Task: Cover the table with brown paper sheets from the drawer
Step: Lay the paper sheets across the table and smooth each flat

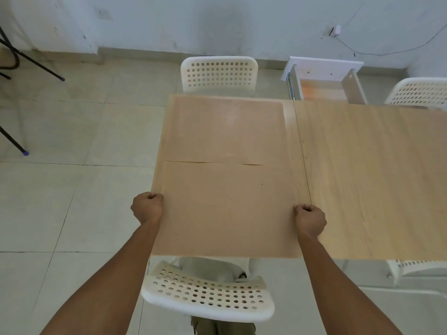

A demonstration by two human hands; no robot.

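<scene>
Two brown sheets on the left end of the table (pixel 362 180) so far: a far sheet (pixel 225 129) lying flat, and a near sheet (pixel 227 209) that both fists are pinching, left hand (pixel 147 207) on its left edge, right hand (pixel 310 219) on its right edge. Its long axis runs left to right between them, far edge just overlapping the other sheet. Looks like it just needs settling flat. The whole right half is bare wood, with the open drawer (pixel 324 81) beyond it. White chairs (pixel 208 296) are tucked in around, nothing's blocking.
</scene>
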